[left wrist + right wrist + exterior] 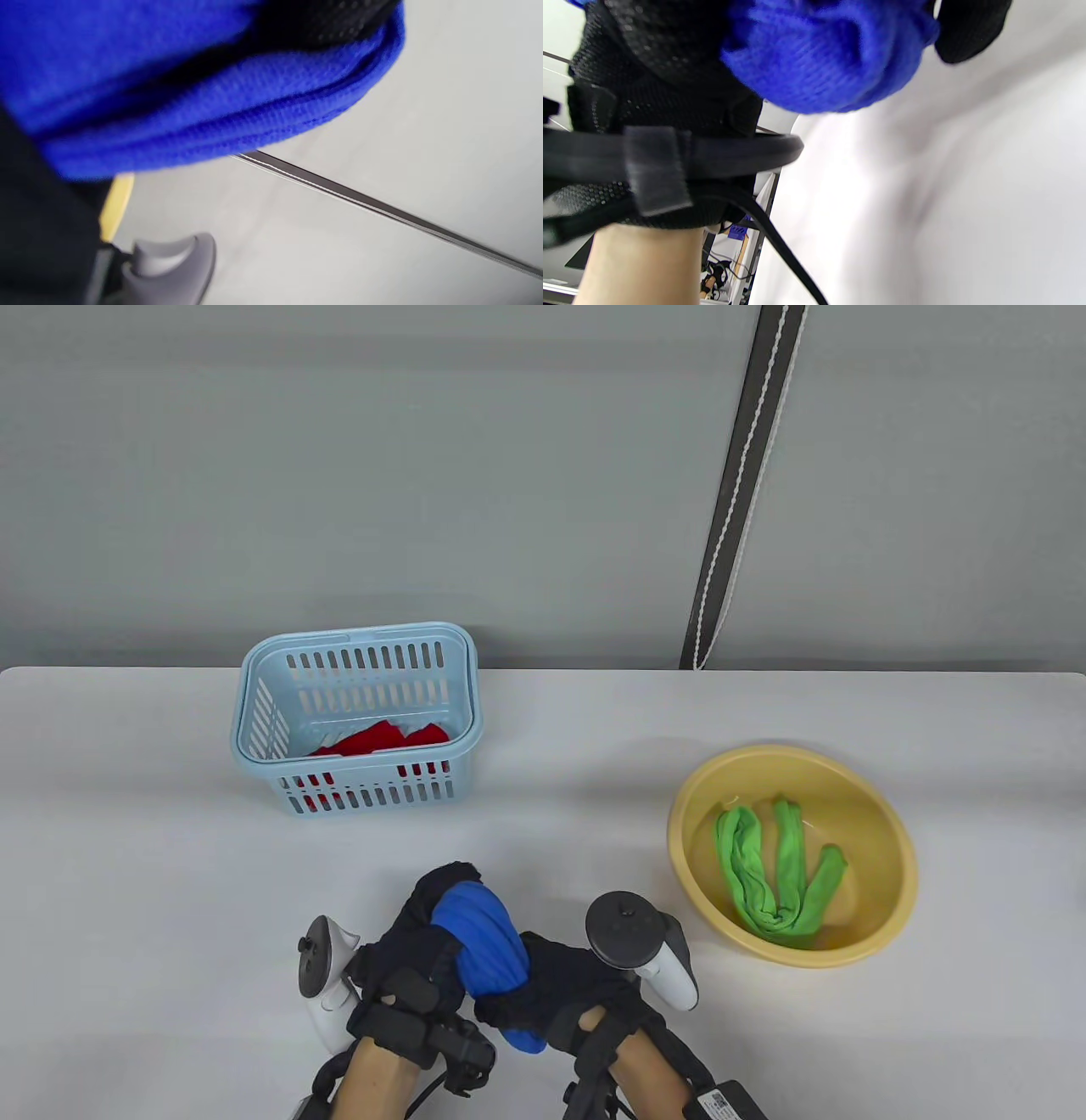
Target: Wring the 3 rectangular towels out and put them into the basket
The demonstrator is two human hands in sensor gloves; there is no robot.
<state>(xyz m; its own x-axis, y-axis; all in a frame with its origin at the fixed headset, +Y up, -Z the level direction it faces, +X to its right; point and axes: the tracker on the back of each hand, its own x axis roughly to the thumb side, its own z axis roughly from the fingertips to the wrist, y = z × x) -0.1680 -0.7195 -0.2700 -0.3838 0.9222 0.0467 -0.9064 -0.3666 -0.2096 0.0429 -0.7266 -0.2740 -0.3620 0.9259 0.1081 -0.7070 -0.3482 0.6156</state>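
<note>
Table view | left hand (416, 959), right hand (564, 984) grip twisted knit blue towel (479, 937)

No text, brand, number or sign can be read in any of the three views. The one thing that carries print is a small white label (718, 1100) on a black box strapped at the right forearm, at the bottom edge of the table view (it shows a few bluish marks, far too small to make out). The trackers, the basket, the basin and the towels bear no lettering that shows. In the right wrist view a small blue object (737, 231) sits far off in the background below the table edge, blurred, and any marking on it cannot be told.
</note>
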